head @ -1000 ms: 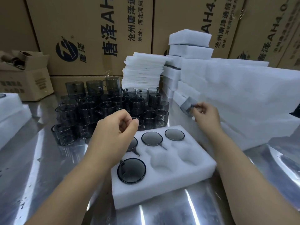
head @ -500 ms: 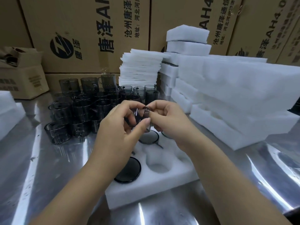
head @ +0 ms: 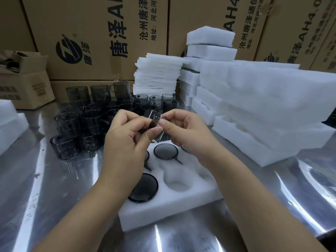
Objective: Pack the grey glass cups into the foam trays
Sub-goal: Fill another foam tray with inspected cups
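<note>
Cups [head: 85, 124] stand close together on the shiny table [head: 36, 188], behind and to the left of the tray [head: 181, 206], so they are easy to grab. A few cups already sit in the tray, and they look like dark round rings from above. The front cup [head: 143, 188] fills one hole, and the hole [head: 177, 185] just beside it has nothing in it yet, so the packing looks about half done. Both hands are up over the far end of the tray. The left hand [head: 125, 142] and the right hand [head: 183, 130] each pinch a side of a small clear packet [head: 154, 121] between thumb and fingertips, with the other fingers curled in. I think they hold it from two sides to pull it open or flatten it. There is something dark in it, but I cannot tell what. More foam [head: 263, 110] is piled on the right, near the tray, likely so the next tray is close. Big boxes [head: 101, 33] stand behind.
</note>
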